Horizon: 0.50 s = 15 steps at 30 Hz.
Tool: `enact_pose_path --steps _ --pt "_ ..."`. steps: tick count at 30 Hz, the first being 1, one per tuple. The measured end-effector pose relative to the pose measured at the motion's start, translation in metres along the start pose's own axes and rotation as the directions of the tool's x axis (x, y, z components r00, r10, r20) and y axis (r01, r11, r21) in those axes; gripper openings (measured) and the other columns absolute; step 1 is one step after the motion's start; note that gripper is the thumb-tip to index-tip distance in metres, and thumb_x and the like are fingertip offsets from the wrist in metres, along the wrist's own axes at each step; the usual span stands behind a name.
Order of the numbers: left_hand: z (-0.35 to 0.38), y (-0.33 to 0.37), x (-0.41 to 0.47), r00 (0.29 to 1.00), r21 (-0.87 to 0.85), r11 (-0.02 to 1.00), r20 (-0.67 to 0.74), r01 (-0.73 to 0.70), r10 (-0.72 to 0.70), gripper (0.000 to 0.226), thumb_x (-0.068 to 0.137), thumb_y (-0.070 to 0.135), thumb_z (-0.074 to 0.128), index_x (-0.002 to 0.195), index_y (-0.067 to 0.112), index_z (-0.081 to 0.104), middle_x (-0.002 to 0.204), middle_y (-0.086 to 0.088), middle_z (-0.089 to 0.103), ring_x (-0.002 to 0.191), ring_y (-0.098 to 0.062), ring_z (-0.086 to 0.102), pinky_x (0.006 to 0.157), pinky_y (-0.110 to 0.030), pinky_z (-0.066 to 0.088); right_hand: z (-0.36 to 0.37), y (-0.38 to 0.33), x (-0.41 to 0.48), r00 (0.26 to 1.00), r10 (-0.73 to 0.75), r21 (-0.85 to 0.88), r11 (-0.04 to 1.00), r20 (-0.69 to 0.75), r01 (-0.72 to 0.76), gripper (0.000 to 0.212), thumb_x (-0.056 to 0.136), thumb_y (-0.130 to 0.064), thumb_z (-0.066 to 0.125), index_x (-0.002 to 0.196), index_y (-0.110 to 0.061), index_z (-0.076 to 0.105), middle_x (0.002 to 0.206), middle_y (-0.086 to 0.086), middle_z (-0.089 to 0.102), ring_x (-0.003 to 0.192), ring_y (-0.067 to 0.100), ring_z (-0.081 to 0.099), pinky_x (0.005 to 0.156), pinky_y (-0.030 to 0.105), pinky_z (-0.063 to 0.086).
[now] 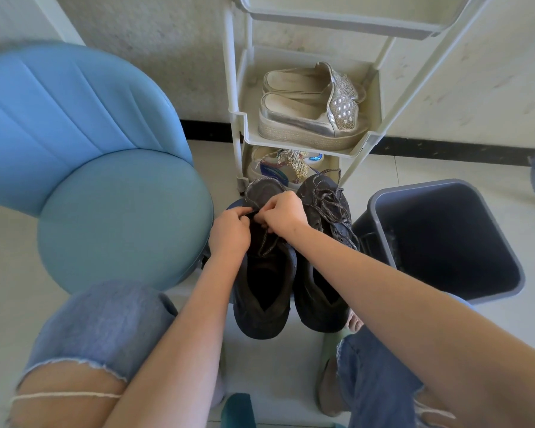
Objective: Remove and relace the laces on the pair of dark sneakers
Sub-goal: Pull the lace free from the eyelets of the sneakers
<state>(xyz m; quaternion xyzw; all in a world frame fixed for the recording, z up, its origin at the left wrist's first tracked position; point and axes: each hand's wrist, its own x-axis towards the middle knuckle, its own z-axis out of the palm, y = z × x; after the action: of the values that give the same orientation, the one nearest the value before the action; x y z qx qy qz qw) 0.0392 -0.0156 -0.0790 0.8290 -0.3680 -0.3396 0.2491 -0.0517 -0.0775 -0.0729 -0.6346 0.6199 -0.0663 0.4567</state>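
Pinching the lace (263,247) near the toe end of the left sneaker (261,291), my left hand (230,231) and right hand (283,213) both have fingers curled tight on it, knuckles nearly touching. That sneaker runs lengthwise away from me, toe toward the rack (235,118), heel toward my knees. The right sneaker (318,273) sits just beside it, parallel, pointing the same way. A chair (105,186) stands to the left and a bin (445,242) to the right. Silver shoes (309,118) sit on the rack.
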Motion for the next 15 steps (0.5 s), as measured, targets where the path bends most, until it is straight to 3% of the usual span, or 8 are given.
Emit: enact_pose_path --steps 6,9,15 --pt "-0.002 0.003 0.0 1.0 0.003 1.0 0.025 0.01 -0.01 0.033 0.093 0.019 0.049 0.122 0.021 0.063 0.124 -0.003 0.063 0.114 -0.022 0.056 0.092 -0.033 0.045 0.008 0.001 -0.002 0.997 -0.038 -0.082 0.996 -0.065 0.033 0.008 0.082 -0.012 0.068 0.074 -0.012 0.072 0.087 0.01 0.072 0.085 0.027 0.067 0.079 0.04 0.056" --pt "-0.004 0.003 0.003 0.998 -0.026 0.999 0.058 0.039 -0.038 0.03 0.094 0.025 0.047 0.118 0.023 0.066 0.121 -0.002 0.065 0.112 -0.023 0.057 0.095 -0.036 0.046 0.01 0.002 0.0 0.998 -0.022 -0.067 0.998 -0.05 0.019 0.014 0.081 -0.01 0.068 0.068 -0.008 0.071 0.079 0.014 0.071 0.081 0.029 0.068 0.08 0.041 0.056" --pt "-0.002 0.002 0.002 0.999 0.058 0.998 0.048 -0.029 0.026 0.03 0.095 0.024 0.049 0.12 0.023 0.065 0.121 -0.003 0.065 0.111 -0.024 0.058 0.092 -0.037 0.047 0.006 0.003 0.013 1.0 0.011 -0.107 0.994 0.003 -0.01 0.016 0.081 -0.006 0.063 0.091 0.0 0.073 0.092 0.015 0.071 0.09 0.024 0.066 0.078 0.031 0.055"
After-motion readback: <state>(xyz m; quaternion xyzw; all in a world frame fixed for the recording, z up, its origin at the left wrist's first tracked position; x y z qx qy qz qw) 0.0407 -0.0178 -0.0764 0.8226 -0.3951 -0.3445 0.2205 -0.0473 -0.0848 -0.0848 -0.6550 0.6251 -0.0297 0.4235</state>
